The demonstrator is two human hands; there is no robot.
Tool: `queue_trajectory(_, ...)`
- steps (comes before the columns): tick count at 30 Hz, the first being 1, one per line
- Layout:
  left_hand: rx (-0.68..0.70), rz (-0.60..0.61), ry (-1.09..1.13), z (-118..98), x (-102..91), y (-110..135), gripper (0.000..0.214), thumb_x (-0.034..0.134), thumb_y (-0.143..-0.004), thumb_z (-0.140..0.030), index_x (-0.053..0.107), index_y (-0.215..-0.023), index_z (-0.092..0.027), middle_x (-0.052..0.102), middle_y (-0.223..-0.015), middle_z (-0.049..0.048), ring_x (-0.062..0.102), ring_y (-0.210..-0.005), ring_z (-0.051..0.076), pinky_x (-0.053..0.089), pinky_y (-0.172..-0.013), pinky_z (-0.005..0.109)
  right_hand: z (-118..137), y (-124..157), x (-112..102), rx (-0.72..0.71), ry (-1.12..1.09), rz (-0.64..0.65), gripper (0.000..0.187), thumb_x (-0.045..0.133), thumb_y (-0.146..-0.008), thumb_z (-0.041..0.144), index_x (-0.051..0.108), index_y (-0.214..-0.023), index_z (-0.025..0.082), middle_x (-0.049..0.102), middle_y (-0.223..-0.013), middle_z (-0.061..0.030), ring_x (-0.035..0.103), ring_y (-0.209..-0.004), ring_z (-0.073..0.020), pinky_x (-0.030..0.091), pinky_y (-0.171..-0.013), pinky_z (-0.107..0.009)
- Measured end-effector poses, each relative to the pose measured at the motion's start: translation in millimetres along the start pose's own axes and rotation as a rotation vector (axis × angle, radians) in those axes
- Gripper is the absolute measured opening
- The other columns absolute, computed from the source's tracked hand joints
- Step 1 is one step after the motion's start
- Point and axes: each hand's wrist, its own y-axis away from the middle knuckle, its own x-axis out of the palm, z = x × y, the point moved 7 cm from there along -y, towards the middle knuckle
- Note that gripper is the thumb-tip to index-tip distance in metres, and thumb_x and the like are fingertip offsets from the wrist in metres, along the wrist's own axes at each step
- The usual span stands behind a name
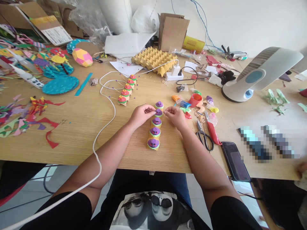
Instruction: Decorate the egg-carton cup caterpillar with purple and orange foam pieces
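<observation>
A row of several small craft cups with purple tops [155, 131] runs up the middle of the wooden table [79, 127]. My left hand [141, 115] and my right hand [175, 116] meet at the second cup from the far end [158, 112], fingers pinched against its sides. A second row of cups with red tops [127, 88] lies further back to the left, with thin sticks poking out.
Scissors [204, 135], a red-handled cutter [212, 131] and a phone [235, 161] lie right of my right hand. A fan [259, 75] stands at the right. A white cable [105, 127] crosses on the left. Paper scraps [26, 115] cover the far left; an egg tray [153, 59] and box [172, 32] sit behind.
</observation>
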Motion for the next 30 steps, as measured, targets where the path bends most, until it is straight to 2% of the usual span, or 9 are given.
queue_trajectory(7,0.006,-0.008,0.010,3.6,-0.4,-1.0,0.022,0.072,-0.077,-0.031,0.072,-0.094,-0.018,0.075,-0.091,0.0043,0.066,-0.081,0.016,0.052,-0.078,0.029,4.5,4.0,1.1,-0.015,0.043,0.007,0.026,0.073,-0.073,0.043,0.067,-0.077,0.018,0.069,-0.074,-0.0034,0.057,-0.065,-0.0153,0.042,-0.058,-0.027)
queue_trajectory(13,0.012,0.048,0.012,2.8,4.5,-0.9,0.025,0.071,-0.079,-0.032,0.072,-0.100,-0.018,0.075,-0.097,0.0048,0.067,-0.084,0.017,0.053,-0.080,0.029,3.6,2.6,0.5,-0.106,0.055,-0.102,0.024,0.069,-0.078,0.041,0.074,-0.083,0.018,0.074,-0.080,-0.0043,0.062,-0.072,-0.0174,0.047,-0.067,-0.030)
queue_trajectory(17,0.013,0.048,0.003,2.1,4.9,-0.5,0.025,0.071,-0.078,-0.031,0.072,-0.099,-0.018,0.076,-0.097,0.0046,0.067,-0.084,0.017,0.053,-0.081,0.029,-3.6,1.6,0.4,-0.038,-0.059,-0.099,0.027,0.074,-0.073,0.040,0.073,-0.088,0.017,0.075,-0.089,-0.0060,0.065,-0.079,-0.0185,0.050,-0.072,-0.031)
queue_trajectory(23,0.013,0.044,-0.007,2.0,4.1,-0.4,0.025,0.072,-0.077,-0.031,0.072,-0.098,-0.019,0.075,-0.097,0.0049,0.066,-0.084,0.017,0.054,-0.082,0.030,-6.5,6.5,3.3,0.118,-0.150,-0.043,0.038,0.078,-0.068,0.044,0.069,-0.092,0.016,0.074,-0.094,-0.0082,0.060,-0.068,-0.0139,0.043,-0.055,-0.025)
queue_trajectory(26,0.011,0.050,-0.007,0.6,4.1,0.1,0.024,0.071,-0.077,-0.030,0.072,-0.098,-0.019,0.076,-0.096,0.0048,0.066,-0.084,0.017,0.053,-0.081,0.030,-1.8,7.9,4.4,0.106,-0.105,-0.028,0.040,0.077,-0.068,0.052,0.067,-0.084,0.016,0.072,-0.085,-0.0067,0.057,-0.065,-0.0132,0.039,-0.051,-0.025)
queue_trajectory(30,0.005,0.058,0.012,0.3,4.8,0.1,0.024,0.071,-0.077,-0.030,0.072,-0.099,-0.018,0.075,-0.097,0.0055,0.067,-0.085,0.018,0.053,-0.082,0.030,-0.9,6.3,5.0,0.051,-0.015,-0.025,0.043,0.073,-0.072,0.059,0.066,-0.079,0.017,0.069,-0.077,-0.0045,0.056,-0.066,-0.0147,0.040,-0.056,-0.027)
